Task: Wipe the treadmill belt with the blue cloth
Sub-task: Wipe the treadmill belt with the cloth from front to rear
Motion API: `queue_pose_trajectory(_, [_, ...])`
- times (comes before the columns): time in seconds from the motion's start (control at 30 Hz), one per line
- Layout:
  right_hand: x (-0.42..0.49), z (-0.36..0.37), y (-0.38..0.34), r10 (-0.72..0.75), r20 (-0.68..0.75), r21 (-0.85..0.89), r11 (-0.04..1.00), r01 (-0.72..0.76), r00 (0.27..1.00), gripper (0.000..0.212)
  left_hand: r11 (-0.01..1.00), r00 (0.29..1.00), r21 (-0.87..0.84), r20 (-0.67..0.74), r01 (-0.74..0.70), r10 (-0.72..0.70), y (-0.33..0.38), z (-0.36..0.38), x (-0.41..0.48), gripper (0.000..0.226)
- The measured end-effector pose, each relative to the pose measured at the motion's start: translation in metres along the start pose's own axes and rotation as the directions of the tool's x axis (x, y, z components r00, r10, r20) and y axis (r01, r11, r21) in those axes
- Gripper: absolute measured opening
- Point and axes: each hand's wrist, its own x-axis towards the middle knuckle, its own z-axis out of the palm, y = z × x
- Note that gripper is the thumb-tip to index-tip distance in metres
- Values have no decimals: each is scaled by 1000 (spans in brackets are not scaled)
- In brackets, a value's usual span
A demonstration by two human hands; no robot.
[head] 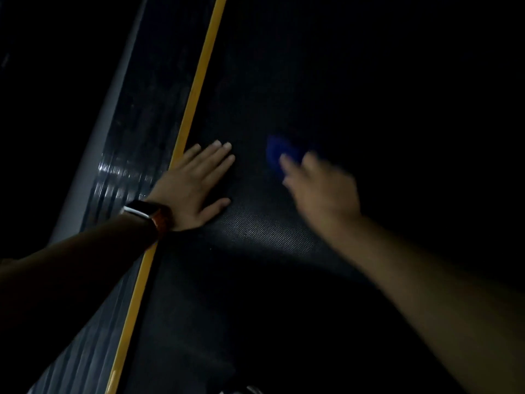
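Note:
The scene is dark. The black textured treadmill belt [264, 231] fills the middle and right of the view. My left hand [196, 186] lies flat on the belt with straight, spread fingers, just right of the yellow stripe; a watch sits on its wrist. My right hand [321, 186] is blurred by motion and rests on the blue cloth [277, 152], which shows beyond its fingertips on the belt. The blur hides how the right fingers lie on the cloth.
A yellow stripe [196, 89] runs diagonally along the belt's left edge. Left of it is the ribbed dark side rail [125, 172] with a grey outer edge. The far right and top are in darkness.

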Motion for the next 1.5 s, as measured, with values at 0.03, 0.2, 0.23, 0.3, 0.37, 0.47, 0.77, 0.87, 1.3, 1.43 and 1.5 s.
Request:
queue_pose_trajectory(0.03, [-29, 3, -18, -70, 28, 55, 996, 68, 997, 44, 999, 999, -37, -11, 32, -33, 16, 4, 3, 81])
queue_pose_trajectory(0.2, [-47, -17, -9, -441, 233, 139, 897, 419, 867, 33, 985, 987, -86, -45, 148, -152, 63, 17, 11, 78])
queue_pose_trajectory(0.23, [-24, -21, 10, -407, 238, 37, 911, 411, 882, 30, 987, 988, -79, -54, 139, -143, 68, 20, 13, 79])
queue_pose_trajectory(0.3, [19, -27, 58, -244, 115, -143, 955, 259, 963, 32, 987, 987, -83, -77, 134, -141, 73, 24, 17, 80])
queue_pose_trajectory(0.37, [37, -28, 84, -56, 2, -102, 993, 56, 998, 37, 987, 986, -91, -89, 134, -143, 73, 27, 18, 80])
queue_pose_trajectory(0.47, [-6, -16, 40, 89, 51, -46, 995, -87, 995, 41, 987, 985, -100, -104, 128, -139, 72, 27, 17, 81])
queue_pose_trajectory(0.77, [-1, -46, 75, -192, 206, -114, 969, 219, 960, 37, 985, 982, -108, -111, 138, -150, 72, 26, 18, 81])
queue_pose_trajectory(0.87, [2, -44, 97, 97, 29, -63, 993, -95, 995, 42, 984, 983, -102, -99, 142, -153, 76, 25, 19, 81])
queue_pose_trajectory(1.3, [-32, -61, 128, 74, 58, -70, 995, -69, 996, 41, 985, 983, -61, -77, 161, -165, 155, 20, 48, 84])
queue_pose_trajectory(1.43, [-92, -47, 64, 162, 107, 62, 984, -169, 981, 39, 989, 986, -35, -79, 143, -145, 153, 23, 47, 85])
queue_pose_trajectory(1.5, [-131, -46, 35, -3, 170, 182, 983, -29, 985, 40, 989, 987, -36, -65, 145, -147, 152, 25, 48, 86])
